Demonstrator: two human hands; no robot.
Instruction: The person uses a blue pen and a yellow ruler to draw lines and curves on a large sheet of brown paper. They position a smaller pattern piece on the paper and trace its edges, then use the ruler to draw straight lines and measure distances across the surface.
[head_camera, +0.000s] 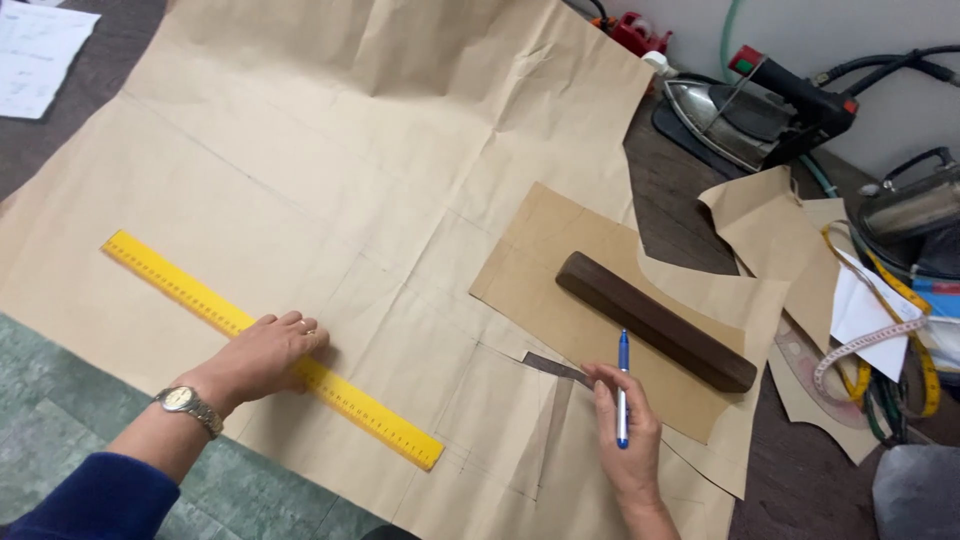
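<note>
Count: 1 yellow ruler (270, 349), 1 blue pen (622, 390), 1 big sheet of brown paper (330, 150), 1 smaller brown pattern piece (560, 270), 1 dark wooden bar (655, 320), 2 irons, 1 tape measure (880, 345), 2 hands. Left hand (262, 355) lies flat, palm down, fingers together, pressing on the ruler approx. at its middle; a metal wristwatch (186, 402) sits on that wrist, blue sleeve (95, 495) behind it. Ruler runs diagonally across the paper from upper left to lower right, both ends sticking out past the hand. Right hand (625, 430) is closed round the pen, which stands nearly upright in the view w/ its blue end toward the wooden bar; the fingertips rest on the paper near a dark notch at the edge of the pattern piece. Pen hand is well apart from the ruler, its lower right end being the nearer. Wooden bar lies on the pattern piece just beyond the pen tip, between the hand and the far side of the worktop (690, 200). Right edge is crowded: one iron (745, 115) w/ black handle and hoses at the top, a second iron (915, 205) partly cut off, more brown paper offcuts (770, 225), white paper, the tape measure looped over them. A white sheet (35, 50) lies at the far left corner.
</note>
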